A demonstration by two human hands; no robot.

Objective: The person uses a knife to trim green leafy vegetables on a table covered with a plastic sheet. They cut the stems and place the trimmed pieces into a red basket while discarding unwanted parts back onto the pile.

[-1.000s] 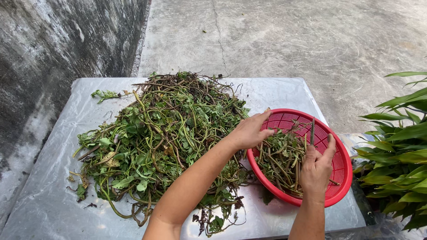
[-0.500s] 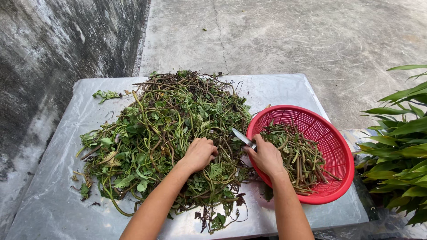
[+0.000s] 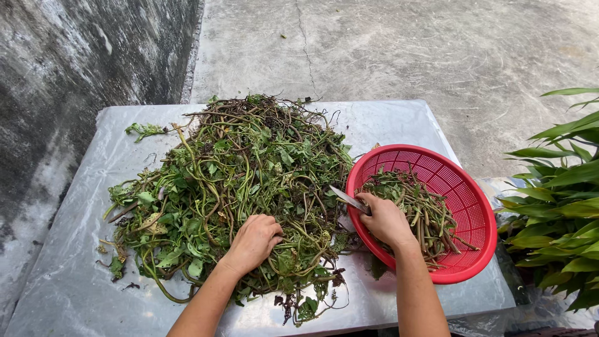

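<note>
Plastic-covered table [image 3: 75, 274], left hand [image 3: 253, 242] fingers gripping vines [image 3: 237, 168], right hand [image 3: 387, 219] holding knife [image 3: 348, 199]

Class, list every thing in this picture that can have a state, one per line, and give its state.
Left hand: fingers curled into the vine pile.
Right hand: closed on a knife.
Knife: held, blade pointing up-left over the vines.
Vine pile: heaped, tangled, leafy, on the table.
Basket: upright, partly filled with stems.
Stems: cut, loose in the basket.
Table: covered with shiny sheet.
</note>
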